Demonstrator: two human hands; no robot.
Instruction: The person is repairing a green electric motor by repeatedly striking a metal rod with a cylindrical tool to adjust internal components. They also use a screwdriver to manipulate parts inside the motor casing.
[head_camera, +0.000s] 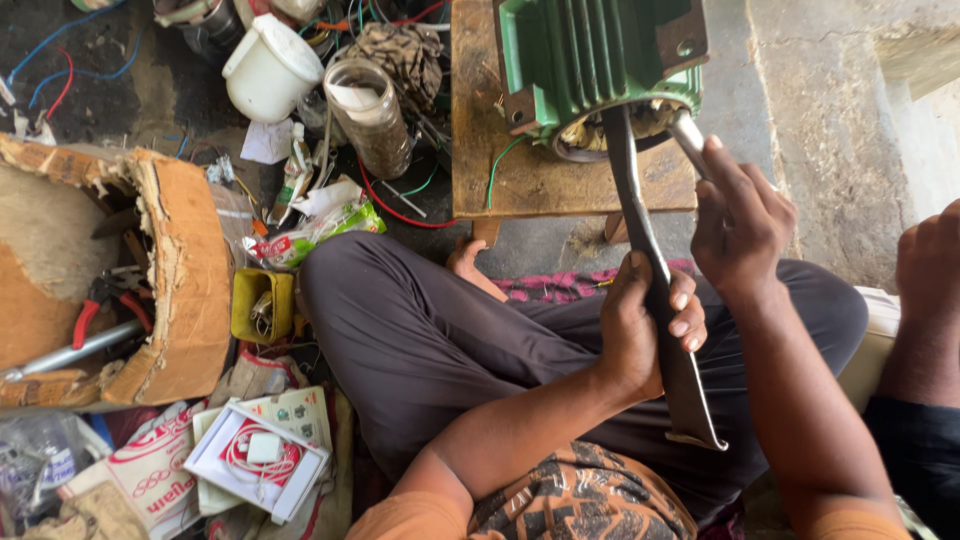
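head view | 1 left hand fingers wrapped around 1 flat metal bar, its tip beyond the fingertips inside 1 green motor housing | 1 right hand fingers closed on 1 metal rod at the housing's open edge | housing overhangs front edge of 1 wooden stool | bare floor beyond right knuckles

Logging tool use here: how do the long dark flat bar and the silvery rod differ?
The flat bar is dark, wide and long, gripped mid-length by the left hand, its lower end flaring past the hand. The silvery rod is round, bright and thinner, mostly hidden in the right hand. Both point into the open end of the green motor.
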